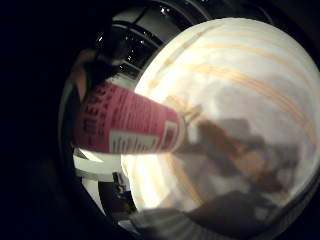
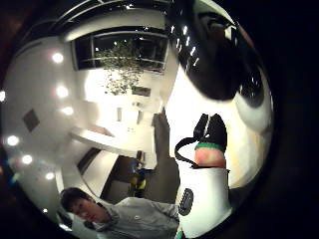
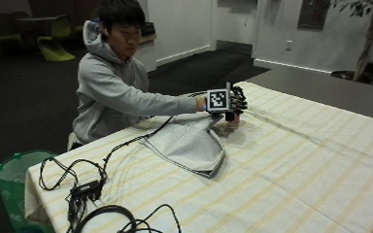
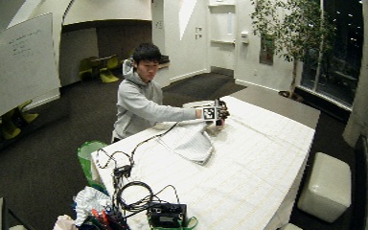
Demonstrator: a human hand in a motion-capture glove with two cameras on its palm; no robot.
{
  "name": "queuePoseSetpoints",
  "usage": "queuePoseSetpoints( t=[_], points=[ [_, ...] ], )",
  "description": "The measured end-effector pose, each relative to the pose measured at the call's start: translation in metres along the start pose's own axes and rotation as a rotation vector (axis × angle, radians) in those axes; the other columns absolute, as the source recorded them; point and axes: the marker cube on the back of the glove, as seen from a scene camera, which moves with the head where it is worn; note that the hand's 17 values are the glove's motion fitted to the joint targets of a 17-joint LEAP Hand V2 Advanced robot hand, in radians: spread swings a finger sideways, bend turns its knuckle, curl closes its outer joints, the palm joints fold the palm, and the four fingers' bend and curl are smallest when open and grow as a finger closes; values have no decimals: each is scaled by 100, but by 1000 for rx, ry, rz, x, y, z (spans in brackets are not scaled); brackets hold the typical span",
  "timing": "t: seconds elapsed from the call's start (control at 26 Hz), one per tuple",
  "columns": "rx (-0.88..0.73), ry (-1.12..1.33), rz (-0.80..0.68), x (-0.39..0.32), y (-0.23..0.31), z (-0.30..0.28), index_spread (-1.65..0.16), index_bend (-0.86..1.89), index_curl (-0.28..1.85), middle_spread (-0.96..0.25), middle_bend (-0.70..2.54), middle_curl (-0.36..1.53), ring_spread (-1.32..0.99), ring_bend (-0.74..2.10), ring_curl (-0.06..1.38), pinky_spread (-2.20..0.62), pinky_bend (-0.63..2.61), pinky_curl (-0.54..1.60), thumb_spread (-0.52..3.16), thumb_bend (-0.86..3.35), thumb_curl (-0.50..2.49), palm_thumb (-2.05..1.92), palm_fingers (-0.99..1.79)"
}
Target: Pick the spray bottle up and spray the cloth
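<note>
The gloved right hand [image 3: 233, 104] is wrapped around the spray bottle [image 3: 232, 118], fingers curled about its upper part, holding it upright with its base just above the surface [image 3: 303, 165]. The little-finger palm view shows the bottle's pink label [image 1: 127, 125] close to the palm over the striped tablecloth. The cloth [image 3: 190, 141], grey and folded, lies on the surface just beside and below the hand, toward the person's body. To spray well, the nozzle would need turning toward the cloth before the trigger is squeezed; which way it points now cannot be told. How much liquid the bottle holds is not visible. A green bin [image 3: 15, 179] stands by the surface's near corner, its contents unclear.
</note>
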Motion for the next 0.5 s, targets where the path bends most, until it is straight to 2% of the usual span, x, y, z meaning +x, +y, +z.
queuePoseSetpoints(
  t=[0.15, 0.31, 0.35, 0.39, 0.5],
  points=[
    [-7, 165, 61, -3, 11, -12, -21, 19, 52, -5, 33, 44, -4, 35, 38, 7, 23, 39, 60, -4, 74, 96, 63],
    [33, 195, 92, -7, 24, -34, -19, 12, 48, -4, 34, 43, -1, 29, 35, 12, 21, 37, 71, -4, 72, 90, 60],
    [45, 193, 88, -8, 30, -42, -18, 3, 45, -4, 39, 44, 1, 27, 35, 13, 23, 38, 73, -4, 71, 89, 54],
    [54, 190, 81, -9, 36, -49, -19, 3, 43, -2, 27, 41, 1, 32, 36, 14, 28, 39, 75, -4, 71, 88, 44],
    [72, 185, 62, -14, 51, -62, -20, 0, 39, 0, 24, 41, 4, 34, 37, 17, 34, 41, 80, -3, 69, 86, 31]
  ],
)
